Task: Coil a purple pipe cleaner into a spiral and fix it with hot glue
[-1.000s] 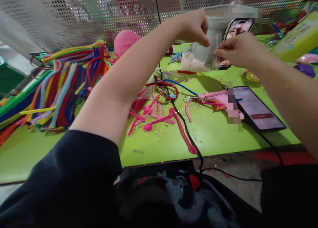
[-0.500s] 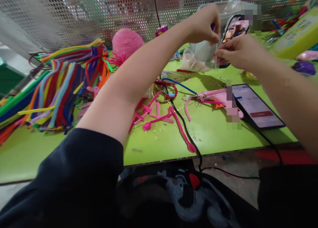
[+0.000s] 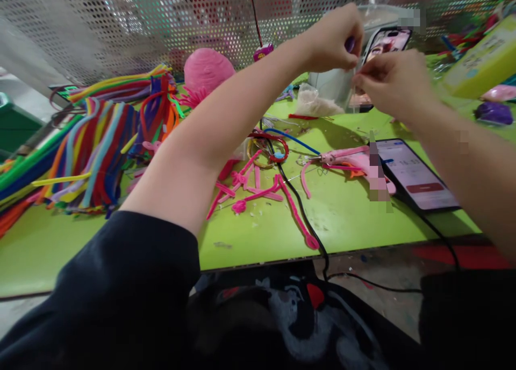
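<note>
Both hands are raised over the back right of the green table (image 3: pixel 258 246). My left hand (image 3: pixel 342 40) is closed, its fingers bent down, with something purple showing at them. Close beside it, my right hand (image 3: pixel 393 80) pinches at a clear, thin plastic piece that hangs between the hands; its exact shape is hard to make out. Below my left hand lies a clear bag of pale material (image 3: pixel 316 102). A phone showing a picture (image 3: pixel 387 41) leans behind my right hand.
Colourful pipe cleaners (image 3: pixel 97 150) fill the left side. Pink yarn (image 3: pixel 207 69) stands at the back. Pink stems (image 3: pixel 296 211), pink-handled pliers (image 3: pixel 346 155), a black cable (image 3: pixel 300 203) and a flat phone (image 3: pixel 417 174) lie nearer. A yellow package (image 3: pixel 484 58) is at right.
My right hand has shifted slightly up and right, and my left hand slightly right. The two hands remain close together. The table items keep their places.
</note>
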The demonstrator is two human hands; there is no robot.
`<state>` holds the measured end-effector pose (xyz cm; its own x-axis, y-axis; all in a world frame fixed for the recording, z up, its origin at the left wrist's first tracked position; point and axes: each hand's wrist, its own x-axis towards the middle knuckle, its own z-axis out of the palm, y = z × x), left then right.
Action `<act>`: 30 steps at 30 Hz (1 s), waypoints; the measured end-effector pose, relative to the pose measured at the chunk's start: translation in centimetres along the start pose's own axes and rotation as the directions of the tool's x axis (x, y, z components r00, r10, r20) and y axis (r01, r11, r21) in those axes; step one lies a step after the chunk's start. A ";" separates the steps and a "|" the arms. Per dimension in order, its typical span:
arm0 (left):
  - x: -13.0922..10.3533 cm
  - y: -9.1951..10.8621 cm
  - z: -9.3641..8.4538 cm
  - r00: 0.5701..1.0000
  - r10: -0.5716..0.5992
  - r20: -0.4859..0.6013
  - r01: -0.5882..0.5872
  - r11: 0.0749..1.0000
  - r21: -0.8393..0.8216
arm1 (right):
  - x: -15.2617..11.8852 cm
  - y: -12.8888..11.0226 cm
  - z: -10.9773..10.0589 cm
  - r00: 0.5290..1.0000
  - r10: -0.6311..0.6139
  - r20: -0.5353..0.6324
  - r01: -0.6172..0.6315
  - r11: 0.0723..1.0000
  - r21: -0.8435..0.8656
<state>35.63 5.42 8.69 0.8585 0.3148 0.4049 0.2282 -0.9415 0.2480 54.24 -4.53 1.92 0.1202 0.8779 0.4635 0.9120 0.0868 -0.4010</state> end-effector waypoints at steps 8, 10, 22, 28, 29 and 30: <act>-0.9 -0.4 -0.1 1.000 0.016 -0.005 -0.016 0.999 -0.035 | -0.2 -2.5 -0.8 1.000 -0.002 -0.028 0.000 0.999 -0.053; -1.0 -0.6 -0.1 1.000 0.011 0.001 -0.011 0.999 -0.034 | 0.0 -2.7 -0.8 1.000 0.009 -0.012 -0.010 0.998 -0.064; -2.2 -0.8 -1.7 0.999 -0.037 0.017 0.036 0.999 0.026 | 1.1 -2.3 -0.2 0.997 -0.076 -0.008 0.074 0.989 -0.127; -2.6 -1.8 -2.6 0.999 -0.039 0.018 0.039 0.999 -0.002 | 0.6 -2.6 -0.5 0.988 -0.156 0.010 0.152 0.949 -0.274; -2.6 -2.2 -2.7 0.999 -0.033 0.014 0.033 0.999 -0.011 | 0.5 -2.7 -0.6 0.986 -0.167 0.014 0.164 0.941 -0.295; -2.6 -2.4 -2.8 1.000 -0.027 0.006 0.027 0.999 -0.021 | 0.4 -2.8 -0.6 0.984 -0.174 0.023 0.172 0.935 -0.311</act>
<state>31.56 7.24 9.54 0.8549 0.3390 0.3927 0.2415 -0.9300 0.2771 52.01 -4.69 3.71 -0.0493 0.8599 0.5081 0.9951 0.0860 -0.0490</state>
